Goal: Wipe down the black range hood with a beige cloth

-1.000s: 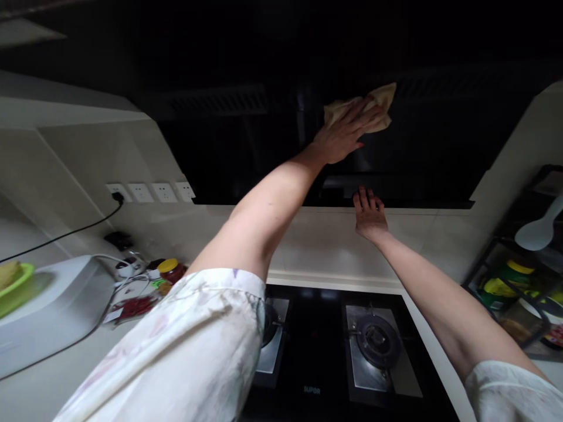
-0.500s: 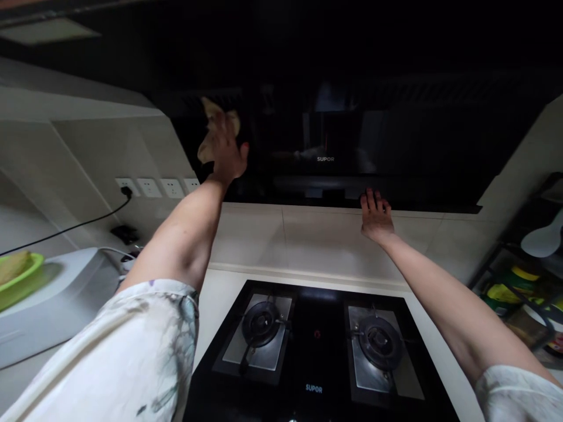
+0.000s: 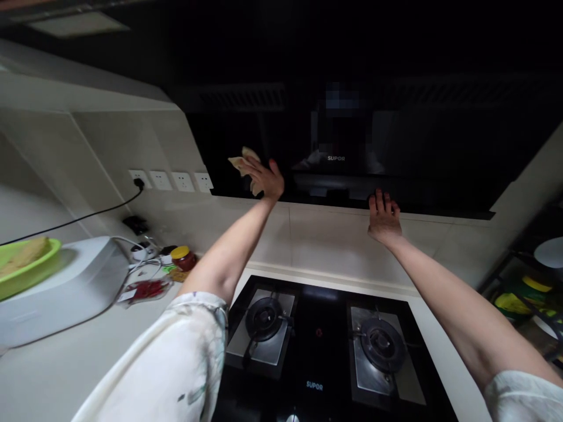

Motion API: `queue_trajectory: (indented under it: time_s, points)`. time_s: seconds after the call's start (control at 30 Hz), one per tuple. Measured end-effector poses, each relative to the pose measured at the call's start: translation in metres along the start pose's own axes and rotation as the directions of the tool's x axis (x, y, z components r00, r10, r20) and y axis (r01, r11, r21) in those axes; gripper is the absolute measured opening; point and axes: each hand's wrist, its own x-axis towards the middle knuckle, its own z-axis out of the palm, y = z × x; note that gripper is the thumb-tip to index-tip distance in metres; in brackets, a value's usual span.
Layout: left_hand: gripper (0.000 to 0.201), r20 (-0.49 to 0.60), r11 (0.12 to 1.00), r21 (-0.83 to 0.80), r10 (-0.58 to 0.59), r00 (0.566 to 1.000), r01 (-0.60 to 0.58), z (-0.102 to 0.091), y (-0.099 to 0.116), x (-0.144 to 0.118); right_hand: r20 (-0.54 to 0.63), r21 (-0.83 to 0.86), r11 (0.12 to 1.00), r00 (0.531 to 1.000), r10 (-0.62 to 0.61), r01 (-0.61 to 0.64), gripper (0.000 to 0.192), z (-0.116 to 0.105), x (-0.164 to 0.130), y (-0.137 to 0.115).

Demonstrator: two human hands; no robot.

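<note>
My left hand [image 3: 265, 176] presses a beige cloth [image 3: 242, 162] flat against the lower left part of the black range hood [image 3: 396, 146], close to its bottom edge. My right hand [image 3: 384, 218] rests with fingers spread on the tiled wall, its fingertips touching the hood's lower rim. Below both arms lies a black two-burner gas hob [image 3: 321, 346] set into the counter.
Wall sockets [image 3: 171, 180] with a black cable sit left of the hood. A white appliance [image 3: 65, 287] carries a green bowl [image 3: 26, 266]. A red-filled jar [image 3: 183, 258] and a bag of chillies [image 3: 147, 289] lie on the counter. A wire rack [image 3: 528, 287] stands at the right.
My left hand swept the cloth from the hood's upper right across to its far left, then down and slightly right to the lower edge. My right hand has stayed in place.
</note>
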Motion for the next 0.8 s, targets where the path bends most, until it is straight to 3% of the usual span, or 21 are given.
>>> queue_trajectory:
  time_s: [0.07,0.13,0.3,0.4,0.5,0.57,0.63,0.67,0.7,0.8]
  points:
    - [0.088,0.011,0.999,-0.052,-0.012,1.0,0.013,0.016,0.01,-0.029,0.02,-0.011,1.0,1.0,0.008,-0.008,0.102,-0.001,0.0,0.0]
    - [0.091,0.112,0.997,-0.042,0.064,0.992,-0.059,0.034,0.021,-0.058,0.025,-0.017,1.0,1.0,0.011,-0.01,0.101,-0.002,0.0,0.0]
    - [0.098,0.361,0.942,0.002,0.312,0.879,-0.336,0.081,0.062,-0.118,0.007,-0.01,1.0,1.0,-0.003,0.004,0.102,-0.003,-0.001,-0.001]
    - [0.089,0.446,0.85,-0.072,0.495,0.746,-0.522,0.099,0.089,-0.132,-0.006,-0.002,1.0,1.0,-0.007,0.007,0.099,-0.005,-0.002,0.0]
    - [0.083,0.535,0.75,-0.161,0.612,0.582,-0.641,0.098,0.103,-0.127,-0.005,-0.002,1.0,1.0,-0.002,0.002,0.095,-0.006,-0.003,0.002]
    - [0.083,0.562,0.685,-0.222,0.671,0.483,-0.694,0.089,0.099,-0.115,-0.004,-0.005,1.0,1.0,-0.006,0.006,0.094,-0.006,-0.003,0.004]
    - [0.085,0.578,0.642,-0.242,0.698,0.423,-0.728,0.075,0.085,-0.099,-0.002,-0.012,1.0,1.0,-0.011,0.01,0.096,-0.005,-0.002,0.005]
    - [0.087,0.588,0.643,-0.233,0.691,0.421,-0.73,0.067,0.074,-0.091,-0.001,-0.017,1.0,1.0,-0.011,0.011,0.097,-0.004,-0.002,0.006]
    - [0.087,0.597,0.666,-0.21,0.667,0.445,-0.716,0.059,0.062,-0.082,0.0,-0.023,1.0,1.0,-0.01,0.01,0.097,-0.004,-0.002,0.007]
    - [0.086,0.596,0.785,-0.119,0.546,0.589,-0.608,0.035,0.018,-0.052,-0.005,-0.044,0.999,1.0,-0.008,0.008,0.096,-0.005,-0.003,0.007]
